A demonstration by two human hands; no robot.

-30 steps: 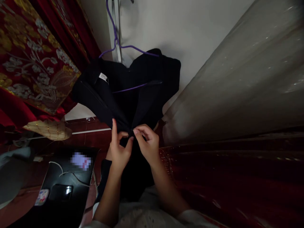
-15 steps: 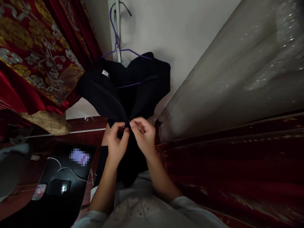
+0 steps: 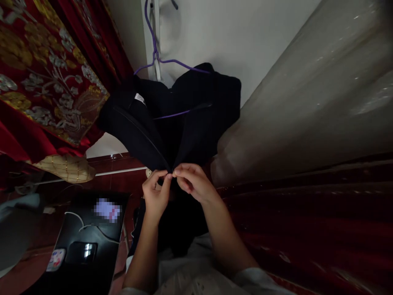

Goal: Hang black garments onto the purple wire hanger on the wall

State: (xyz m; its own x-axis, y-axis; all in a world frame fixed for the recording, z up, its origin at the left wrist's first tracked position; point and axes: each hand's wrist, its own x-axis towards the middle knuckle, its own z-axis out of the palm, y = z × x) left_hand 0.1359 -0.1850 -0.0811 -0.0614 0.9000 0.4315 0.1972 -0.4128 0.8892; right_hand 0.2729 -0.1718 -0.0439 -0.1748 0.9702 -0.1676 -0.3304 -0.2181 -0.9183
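Observation:
A dark jacket [image 3: 211, 106] hangs on a purple hanger [image 3: 155, 55], its front open in a V and a small white label [image 3: 139, 98] at the neck. Where the two front edges meet, my left hand [image 3: 156, 196] pinches the left edge between thumb and finger. My right hand [image 3: 196, 182] is closed at the same spot, its fingertips touching those of the left. Whatever small fastener lies between the fingertips is too dark and too covered to make out. Below the hands, the jacket's lower part merges into black.
On the left hangs red curtain-like cloth [image 3: 58, 78] with gold and silver flowers. A black bench-like surface [image 3: 104, 256] holds a lit phone [image 3: 107, 209], a dark phone-like device [image 3: 82, 252] and a white cable [image 3: 75, 215]. Sheer glittery fabric [image 3: 294, 94] drapes at right.
Both hands sit lower in the picture, still together at the jacket's front. The right hand's fingers have shifted and extend more sideways. The jacket's right side spreads wider, and the view has shifted slightly.

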